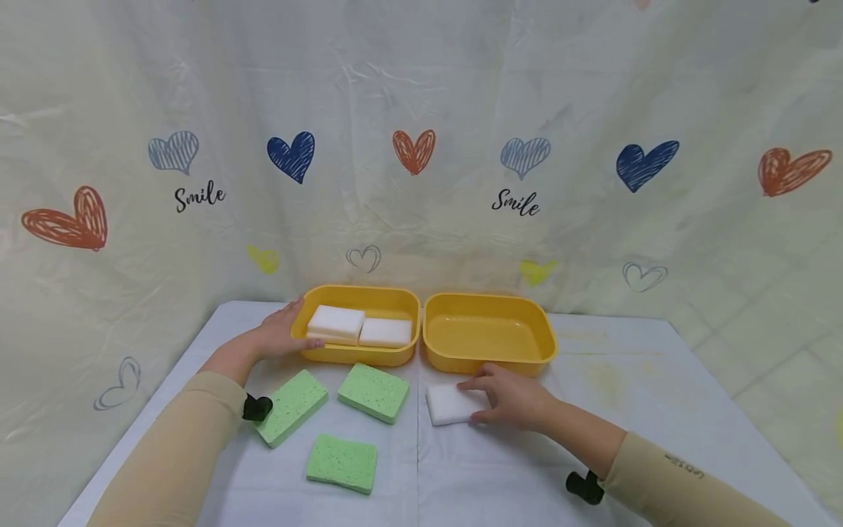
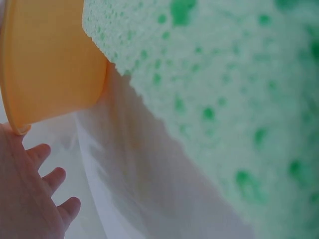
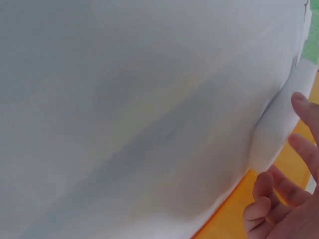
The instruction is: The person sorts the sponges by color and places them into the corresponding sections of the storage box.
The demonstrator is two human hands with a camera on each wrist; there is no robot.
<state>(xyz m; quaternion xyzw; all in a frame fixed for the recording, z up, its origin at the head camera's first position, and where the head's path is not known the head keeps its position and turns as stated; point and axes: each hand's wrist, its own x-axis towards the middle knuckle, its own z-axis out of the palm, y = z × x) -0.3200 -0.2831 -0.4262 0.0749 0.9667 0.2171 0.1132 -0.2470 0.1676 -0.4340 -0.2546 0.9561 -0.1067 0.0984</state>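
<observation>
On the left, my left hand (image 1: 279, 333) rests at the left end of a yellow tray (image 1: 365, 357), thumb over its front rim and the other fingers extended along its end. Inside that tray lie white sponges (image 1: 336, 322), grouped side by side. To the right, my right hand (image 1: 510, 399) pinches another white sponge (image 1: 448, 406) between thumb and index finger, close to the tabletop. The right wrist view shows the thumb on this sponge (image 3: 279, 129) and the remaining fingers curled beside it. Three green sponges (image 1: 373, 393) lie flat between the hands and towards the front.
A second yellow tray (image 1: 490, 362), with nothing in it, stands right beside the first. One green sponge (image 2: 199, 99) looms large under the left wrist. A sheet printed with hearts (image 1: 421, 88) hangs behind the white-covered table (image 1: 658, 439).
</observation>
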